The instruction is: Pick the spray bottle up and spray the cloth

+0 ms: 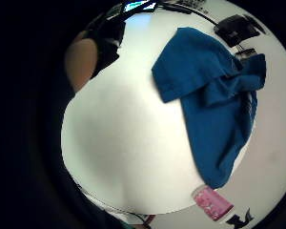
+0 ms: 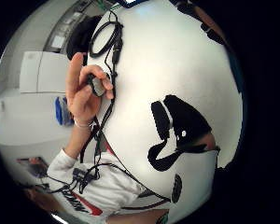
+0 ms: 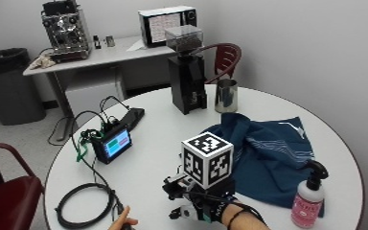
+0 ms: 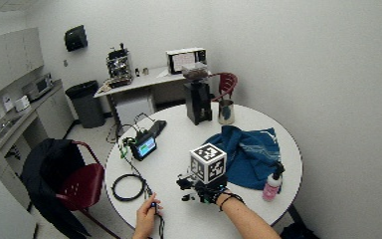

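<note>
Round white tabletop; gloved right hand hovers above its near part, under its marker rig, touching neither task object; fingers hidden in every view, so spread or curled cannot be told. Pink spray bottle with black pump head stands upright near the right edge of the tabletop, its base just at the near hem of the blue cloth; the cloth lies rumpled and partly folded over itself between bottle and a steel pitcher. Black coffee grinder stands beside the pitcher at the far side. Small screen device sits left of centre. Bare left hand at the near edge pinches a small dark object.
</note>
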`<state>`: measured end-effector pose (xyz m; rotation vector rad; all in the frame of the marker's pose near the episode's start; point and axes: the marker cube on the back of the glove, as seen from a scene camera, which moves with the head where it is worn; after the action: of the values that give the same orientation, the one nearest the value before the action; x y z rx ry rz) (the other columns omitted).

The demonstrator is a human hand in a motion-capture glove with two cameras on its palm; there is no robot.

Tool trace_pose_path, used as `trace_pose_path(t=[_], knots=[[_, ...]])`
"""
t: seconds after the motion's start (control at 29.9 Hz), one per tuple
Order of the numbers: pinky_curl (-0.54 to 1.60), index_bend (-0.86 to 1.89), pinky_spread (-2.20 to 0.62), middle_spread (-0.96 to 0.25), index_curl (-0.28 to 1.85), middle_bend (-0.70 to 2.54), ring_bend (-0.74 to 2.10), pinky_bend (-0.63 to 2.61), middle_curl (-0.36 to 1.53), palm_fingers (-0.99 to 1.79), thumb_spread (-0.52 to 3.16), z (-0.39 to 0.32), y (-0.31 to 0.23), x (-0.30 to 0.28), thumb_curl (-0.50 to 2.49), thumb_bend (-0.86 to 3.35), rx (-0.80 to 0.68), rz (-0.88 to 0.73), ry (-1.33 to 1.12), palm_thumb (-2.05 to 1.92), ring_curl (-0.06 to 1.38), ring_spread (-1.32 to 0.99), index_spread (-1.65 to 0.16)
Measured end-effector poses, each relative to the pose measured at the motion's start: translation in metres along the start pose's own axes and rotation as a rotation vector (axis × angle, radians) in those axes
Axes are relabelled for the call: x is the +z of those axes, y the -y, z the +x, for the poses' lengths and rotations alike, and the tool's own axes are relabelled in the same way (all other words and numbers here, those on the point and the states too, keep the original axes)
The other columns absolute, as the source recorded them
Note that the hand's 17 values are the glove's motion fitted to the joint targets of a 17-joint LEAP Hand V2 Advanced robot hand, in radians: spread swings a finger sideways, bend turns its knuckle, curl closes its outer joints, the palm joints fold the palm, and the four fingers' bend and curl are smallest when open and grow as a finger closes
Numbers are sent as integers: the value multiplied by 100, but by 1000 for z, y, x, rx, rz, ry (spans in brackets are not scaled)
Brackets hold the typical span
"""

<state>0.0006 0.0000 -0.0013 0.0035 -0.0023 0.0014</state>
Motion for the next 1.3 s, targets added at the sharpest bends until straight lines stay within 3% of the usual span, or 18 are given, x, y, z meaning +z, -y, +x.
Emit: trace_pose_path(t=[0.27,0.6,0.94,1.3], knots=[[20,11,15,-3,11,36,39,41,19,57,80,2,-1,-4,15,34,5,2,-7,56,20,0,-31],[25,12,18,-4,15,37,39,41,26,54,104,-21,-13,-24,20,29,-46,39,-42,60,24,0,-36],[28,11,19,-4,17,36,37,42,30,51,113,-82,-63,-74,23,23,-247,299,-20,62,26,1,-37],[30,11,19,-4,18,36,39,41,33,54,117,-11,-154,-79,26,16,-202,610,345,64,29,1,-37]])
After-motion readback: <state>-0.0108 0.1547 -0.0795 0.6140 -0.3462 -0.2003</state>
